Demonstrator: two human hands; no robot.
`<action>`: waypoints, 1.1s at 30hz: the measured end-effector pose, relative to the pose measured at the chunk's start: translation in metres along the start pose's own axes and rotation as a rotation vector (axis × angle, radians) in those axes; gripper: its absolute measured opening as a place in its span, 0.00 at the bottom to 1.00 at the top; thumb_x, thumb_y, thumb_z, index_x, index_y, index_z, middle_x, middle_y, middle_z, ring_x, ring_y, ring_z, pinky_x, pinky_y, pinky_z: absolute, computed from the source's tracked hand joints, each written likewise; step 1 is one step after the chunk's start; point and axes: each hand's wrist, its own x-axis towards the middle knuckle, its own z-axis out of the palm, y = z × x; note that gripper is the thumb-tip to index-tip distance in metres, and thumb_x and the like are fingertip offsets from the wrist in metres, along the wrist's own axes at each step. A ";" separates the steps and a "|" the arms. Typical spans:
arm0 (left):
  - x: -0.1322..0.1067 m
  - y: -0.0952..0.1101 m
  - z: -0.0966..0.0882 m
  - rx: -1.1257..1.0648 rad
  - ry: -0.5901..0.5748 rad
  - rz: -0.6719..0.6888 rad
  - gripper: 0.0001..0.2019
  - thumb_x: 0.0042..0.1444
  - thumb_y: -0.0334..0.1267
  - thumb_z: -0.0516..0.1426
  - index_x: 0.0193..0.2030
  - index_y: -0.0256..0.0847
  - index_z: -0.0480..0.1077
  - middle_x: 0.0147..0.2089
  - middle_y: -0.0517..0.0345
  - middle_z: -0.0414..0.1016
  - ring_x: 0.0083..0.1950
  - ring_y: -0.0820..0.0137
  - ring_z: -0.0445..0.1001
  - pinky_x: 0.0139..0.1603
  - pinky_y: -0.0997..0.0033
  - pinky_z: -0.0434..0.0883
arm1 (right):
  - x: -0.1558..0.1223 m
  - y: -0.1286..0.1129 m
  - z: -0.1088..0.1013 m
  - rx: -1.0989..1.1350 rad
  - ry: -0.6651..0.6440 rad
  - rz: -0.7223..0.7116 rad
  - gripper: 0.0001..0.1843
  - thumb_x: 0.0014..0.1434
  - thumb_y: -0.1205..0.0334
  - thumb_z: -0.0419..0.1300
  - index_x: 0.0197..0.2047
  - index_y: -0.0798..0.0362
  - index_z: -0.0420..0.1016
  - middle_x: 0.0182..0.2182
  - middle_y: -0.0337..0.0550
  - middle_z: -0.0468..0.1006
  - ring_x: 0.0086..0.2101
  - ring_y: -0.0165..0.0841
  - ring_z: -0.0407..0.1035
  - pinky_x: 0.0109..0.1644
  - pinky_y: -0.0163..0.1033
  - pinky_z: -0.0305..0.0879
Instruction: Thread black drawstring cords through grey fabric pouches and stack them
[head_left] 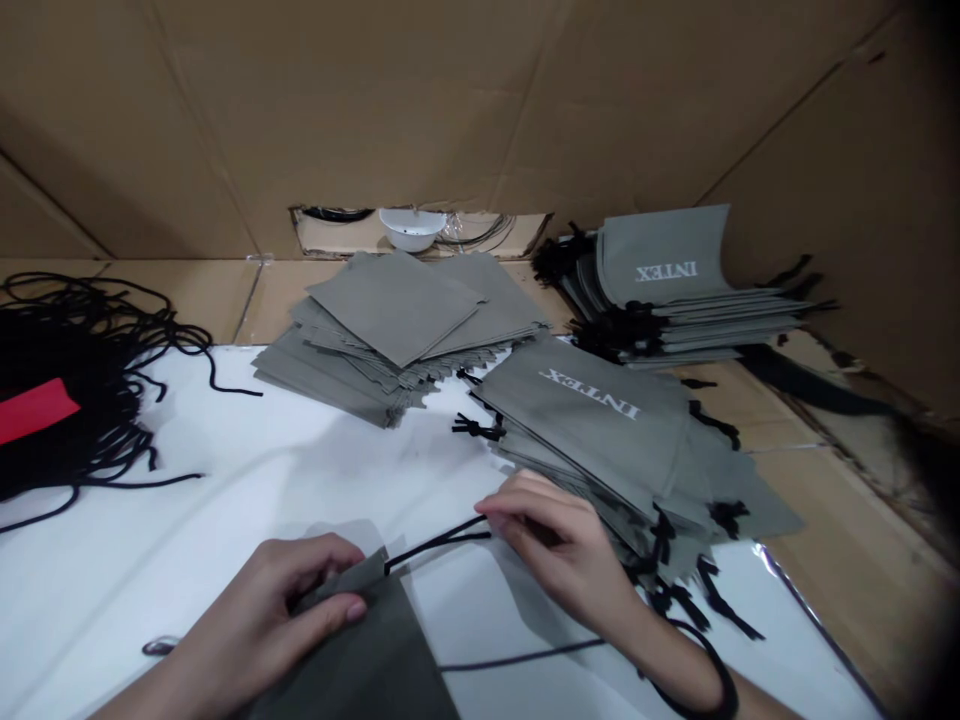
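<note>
Head view: left hand (281,605) grips a grey pouch (375,655); right hand (559,535) pinches black cord (431,546) protruding from its corner.

Grey pouch (375,655) cropped along bottom

Pouch (375,650), dark grey, flat, plain on the visible face, set aslant at the bottom of the view. Cord (420,551), black, two strands running up and rightward from the pouch's upper corner.
</note>
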 end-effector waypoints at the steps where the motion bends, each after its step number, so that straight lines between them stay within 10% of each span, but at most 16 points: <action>1: 0.000 0.001 0.000 -0.006 -0.005 -0.006 0.15 0.59 0.51 0.53 0.40 0.43 0.73 0.31 0.61 0.72 0.31 0.71 0.67 0.32 0.78 0.63 | 0.000 0.000 0.000 -0.005 0.011 0.005 0.10 0.60 0.71 0.55 0.37 0.51 0.77 0.26 0.40 0.75 0.28 0.30 0.68 0.31 0.36 0.64; 15: -0.001 0.006 -0.002 -0.025 -0.023 -0.028 0.15 0.58 0.51 0.53 0.40 0.43 0.74 0.31 0.61 0.72 0.31 0.71 0.68 0.31 0.78 0.64 | 0.002 -0.001 -0.001 -0.006 0.119 0.073 0.08 0.60 0.69 0.57 0.36 0.51 0.77 0.25 0.41 0.74 0.28 0.32 0.68 0.30 0.37 0.65; 28: -0.001 -0.001 0.001 -0.031 -0.015 -0.023 0.14 0.58 0.51 0.54 0.39 0.44 0.74 0.30 0.61 0.72 0.31 0.71 0.67 0.31 0.78 0.63 | -0.002 -0.010 0.003 -0.157 -0.073 -0.098 0.21 0.52 0.71 0.57 0.51 0.52 0.70 0.37 0.46 0.75 0.38 0.36 0.68 0.42 0.45 0.68; 33: -0.001 -0.001 0.000 -0.039 -0.019 -0.019 0.14 0.58 0.50 0.54 0.40 0.44 0.74 0.32 0.61 0.73 0.32 0.71 0.69 0.32 0.78 0.64 | -0.002 -0.006 0.004 -0.233 -0.107 -0.078 0.11 0.56 0.68 0.58 0.43 0.51 0.74 0.37 0.47 0.75 0.37 0.36 0.68 0.40 0.44 0.68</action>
